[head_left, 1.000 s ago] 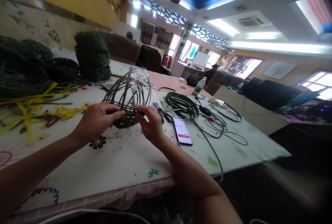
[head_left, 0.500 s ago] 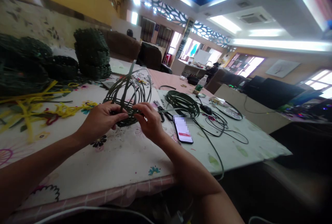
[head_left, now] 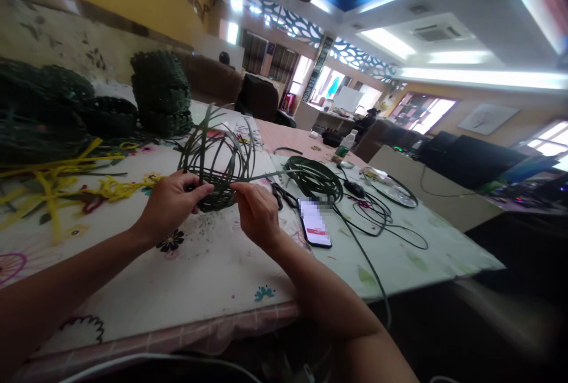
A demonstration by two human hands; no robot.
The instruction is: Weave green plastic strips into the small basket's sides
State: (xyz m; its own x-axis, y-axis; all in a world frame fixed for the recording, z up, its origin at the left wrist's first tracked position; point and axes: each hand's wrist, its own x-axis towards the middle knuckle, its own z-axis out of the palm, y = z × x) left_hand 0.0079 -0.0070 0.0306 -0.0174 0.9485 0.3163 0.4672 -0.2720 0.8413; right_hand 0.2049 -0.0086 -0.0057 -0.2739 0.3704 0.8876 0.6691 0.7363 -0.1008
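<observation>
A partly woven basket (head_left: 217,179) of dark green flat strips stands on the flowered tablecloth, its long loose strips rising and curving above the woven part. My left hand (head_left: 175,196) grips its near left side, thumb in front and fingers behind. At the right side of the basket, my right hand (head_left: 260,208) is closed with thumb and index finger pinching a strip at the weave. From there a pale green strip (head_left: 275,175) runs right to a coil of green strip (head_left: 313,179). What lies under the fingertips is partly hidden.
Scissors (head_left: 284,195) and a lit phone (head_left: 315,223) lie right of my right hand. Beyond are a computer mouse (head_left: 354,189), black cable and a bottle (head_left: 345,145). Yellow strips (head_left: 119,189) and finished dark green baskets (head_left: 160,93) sit at left.
The basket's upright strips have shifted and spread at the top. My right hand has turned and moved slightly right, its fingers more closed; the left hand keeps its grip.
</observation>
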